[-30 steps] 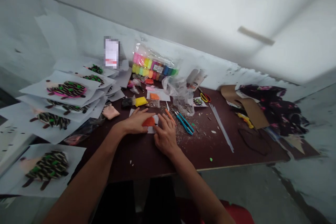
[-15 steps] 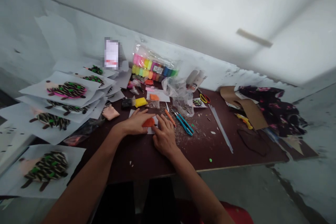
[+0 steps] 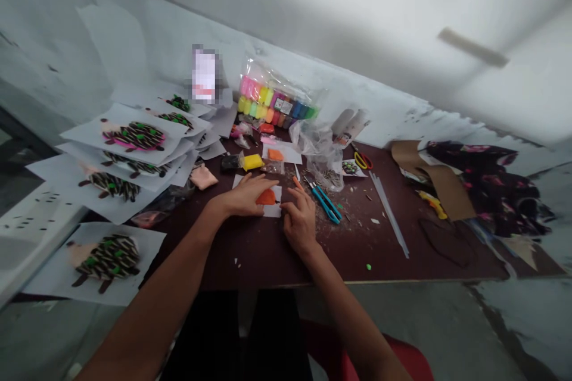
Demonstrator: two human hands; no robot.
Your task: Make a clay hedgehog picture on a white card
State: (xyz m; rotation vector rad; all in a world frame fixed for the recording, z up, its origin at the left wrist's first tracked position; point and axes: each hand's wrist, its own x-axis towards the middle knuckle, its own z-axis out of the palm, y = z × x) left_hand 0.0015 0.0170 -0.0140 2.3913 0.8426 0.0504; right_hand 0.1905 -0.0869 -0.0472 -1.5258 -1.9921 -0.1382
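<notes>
My left hand (image 3: pixel 245 195) lies spread over a small sheet of white paper (image 3: pixel 272 211), its fingers beside and partly over a flat orange clay shape (image 3: pixel 267 197). A tiny dark piece (image 3: pixel 277 202) sits by the paper's right edge. My right hand (image 3: pixel 300 220) is just right of the paper, fingers loosely bent and apart, with nothing visible in them. Its fingers partly cover a thin orange-handled tool (image 3: pixel 297 182). Blue-handled tweezers (image 3: pixel 328 205) lie to the right of that hand.
Hedgehog pictures on paper (image 3: pixel 134 136) are stacked at left. Behind are yellow clay (image 3: pixel 252 162), a black packet (image 3: pixel 231 162) and a bag of coloured clay (image 3: pixel 277 104). Rightward lie scissors (image 3: pixel 361 161), clear sticks (image 3: pixel 389 214), brown card (image 3: pixel 451 190) and dark flowered cloth (image 3: pixel 509 190).
My right hand has moved right, off the orange clay and paper, toward the orange-handled tool. The left hand stays on the paper. The whole view has shifted slightly.
</notes>
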